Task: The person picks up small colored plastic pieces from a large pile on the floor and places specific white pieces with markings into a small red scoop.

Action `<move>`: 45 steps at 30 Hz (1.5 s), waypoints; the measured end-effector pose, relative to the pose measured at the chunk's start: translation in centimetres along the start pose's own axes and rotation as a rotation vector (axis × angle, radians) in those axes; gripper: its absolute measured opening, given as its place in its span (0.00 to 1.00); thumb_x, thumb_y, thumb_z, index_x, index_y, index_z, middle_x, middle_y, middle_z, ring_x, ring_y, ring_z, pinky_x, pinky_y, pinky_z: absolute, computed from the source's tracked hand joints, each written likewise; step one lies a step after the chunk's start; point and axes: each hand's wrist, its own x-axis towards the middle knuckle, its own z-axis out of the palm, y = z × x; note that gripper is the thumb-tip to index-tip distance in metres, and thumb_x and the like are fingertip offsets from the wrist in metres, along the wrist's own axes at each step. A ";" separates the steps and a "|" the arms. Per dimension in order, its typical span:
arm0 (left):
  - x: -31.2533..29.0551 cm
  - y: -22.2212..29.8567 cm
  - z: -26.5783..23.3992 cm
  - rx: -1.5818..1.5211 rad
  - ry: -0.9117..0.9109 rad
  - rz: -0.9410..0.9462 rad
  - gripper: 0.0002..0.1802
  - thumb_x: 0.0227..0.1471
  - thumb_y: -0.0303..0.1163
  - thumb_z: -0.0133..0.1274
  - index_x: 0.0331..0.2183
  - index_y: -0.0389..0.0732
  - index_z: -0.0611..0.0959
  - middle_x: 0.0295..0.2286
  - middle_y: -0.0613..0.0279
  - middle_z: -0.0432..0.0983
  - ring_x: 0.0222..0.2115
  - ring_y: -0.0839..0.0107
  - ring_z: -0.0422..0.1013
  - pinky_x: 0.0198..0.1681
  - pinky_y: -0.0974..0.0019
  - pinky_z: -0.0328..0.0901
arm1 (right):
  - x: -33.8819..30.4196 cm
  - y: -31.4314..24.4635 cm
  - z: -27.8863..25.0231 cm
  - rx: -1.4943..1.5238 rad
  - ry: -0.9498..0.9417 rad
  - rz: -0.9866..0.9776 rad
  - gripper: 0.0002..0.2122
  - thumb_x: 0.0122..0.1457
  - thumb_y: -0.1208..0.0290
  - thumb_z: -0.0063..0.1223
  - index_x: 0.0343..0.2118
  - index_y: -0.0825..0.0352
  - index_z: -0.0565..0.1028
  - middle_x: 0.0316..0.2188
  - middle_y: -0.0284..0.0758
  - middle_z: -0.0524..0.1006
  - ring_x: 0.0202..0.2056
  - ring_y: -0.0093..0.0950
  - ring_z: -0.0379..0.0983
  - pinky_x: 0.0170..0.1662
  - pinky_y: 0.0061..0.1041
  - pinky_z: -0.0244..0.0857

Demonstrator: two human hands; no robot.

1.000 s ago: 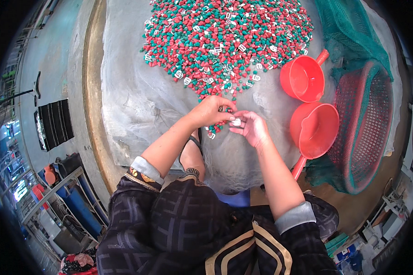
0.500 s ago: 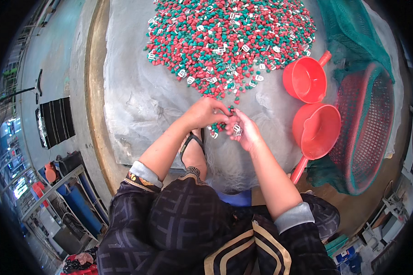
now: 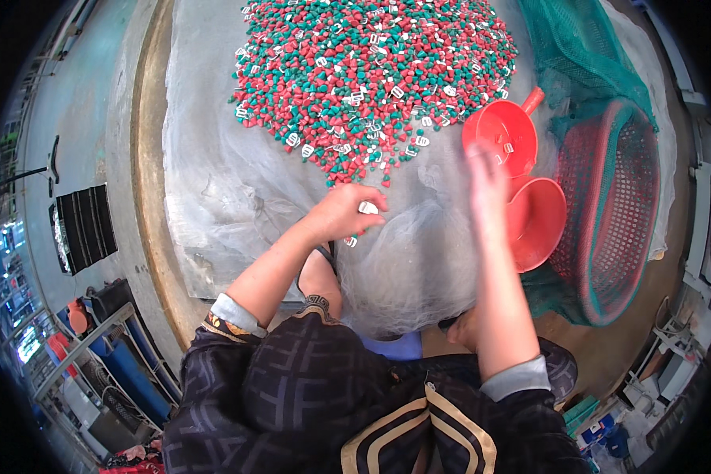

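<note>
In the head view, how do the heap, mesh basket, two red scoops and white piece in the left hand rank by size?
Largest to smallest:
1. Heap
2. Mesh basket
3. Upper red scoop and lower red scoop: alike, so unranked; the right arm partly hides the lower
4. White piece

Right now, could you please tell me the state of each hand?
Left hand: closed on a small white piece.
Right hand: blurred at the upper red scoop; whether open or holding anything cannot be told.

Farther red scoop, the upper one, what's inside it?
Inside the farther red scoop, a few small white pieces show. The blurred right hand covers its lower left part; whatever lies behind cannot be seen.
</note>
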 end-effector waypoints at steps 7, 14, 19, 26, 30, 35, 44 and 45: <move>2.1 1.8 -1.3 -0.129 0.011 0.195 0.17 0.42 0.23 0.54 0.39 0.39 0.75 0.27 0.63 0.75 0.27 0.76 0.72 0.29 0.71 0.68 | -4.2 2.7 -0.5 0.653 -0.432 0.843 0.15 0.55 0.56 0.45 0.23 0.64 0.70 0.22 0.32 0.71 0.20 0.23 0.67 0.22 0.18 0.59; 2.4 -9.1 -7.7 0.377 0.786 -0.265 0.08 0.36 0.30 0.57 0.25 0.40 0.81 0.22 0.55 0.76 0.27 0.59 0.73 0.32 0.61 0.67 | 0.5 -3.9 -12.9 0.766 0.440 0.268 0.06 0.53 0.68 0.50 0.25 0.63 0.69 0.17 0.25 0.67 0.16 0.12 0.60 0.14 0.11 0.50; 2.9 -10.7 -6.8 0.531 0.788 -0.251 0.14 0.34 0.34 0.60 0.27 0.39 0.80 0.24 0.55 0.75 0.27 0.61 0.72 0.31 0.61 0.65 | 2.2 -3.3 -22.5 0.696 0.745 0.059 0.09 0.54 0.65 0.46 0.24 0.65 0.68 0.17 0.25 0.62 0.19 0.16 0.55 0.18 0.13 0.46; 1.9 -10.5 -5.9 0.561 0.803 -0.261 0.13 0.34 0.33 0.60 0.27 0.41 0.78 0.27 0.57 0.71 0.30 0.56 0.69 0.32 0.57 0.64 | 1.9 -1.7 -21.5 0.715 0.694 0.200 0.07 0.52 0.64 0.48 0.27 0.61 0.70 0.17 0.23 0.61 0.16 0.14 0.52 0.17 0.14 0.42; 1.3 -10.7 -5.9 0.591 0.781 -0.180 0.13 0.33 0.30 0.60 0.25 0.40 0.75 0.25 0.57 0.69 0.28 0.54 0.68 0.30 0.56 0.62 | 1.8 -2.4 -20.7 0.565 0.757 0.189 0.06 0.52 0.66 0.48 0.25 0.62 0.70 0.15 0.21 0.61 0.13 0.12 0.49 0.15 0.14 0.39; 1.0 -9.9 -5.3 0.575 0.778 -0.158 0.13 0.32 0.25 0.59 0.24 0.36 0.72 0.23 0.53 0.69 0.26 0.54 0.67 0.30 0.57 0.62 | 1.6 -2.2 -21.6 0.526 0.727 0.165 0.05 0.52 0.67 0.48 0.23 0.61 0.70 0.13 0.20 0.60 0.11 0.10 0.49 0.13 0.13 0.38; 1.4 -12.0 -4.8 0.579 0.787 -0.122 0.11 0.34 0.23 0.56 0.25 0.39 0.72 0.25 0.53 0.70 0.27 0.52 0.68 0.30 0.54 0.62 | 1.1 -1.2 -21.2 0.729 0.550 0.308 0.15 0.53 0.56 0.47 0.29 0.65 0.71 0.16 0.26 0.65 0.16 0.15 0.56 0.17 0.15 0.47; 1.3 -12.2 -4.7 0.582 0.784 -0.122 0.10 0.35 0.24 0.56 0.25 0.39 0.72 0.25 0.53 0.70 0.27 0.52 0.68 0.30 0.54 0.62 | 1.1 -1.2 -21.1 0.801 0.487 0.293 0.17 0.53 0.54 0.46 0.31 0.66 0.71 0.17 0.28 0.67 0.17 0.17 0.58 0.19 0.17 0.51</move>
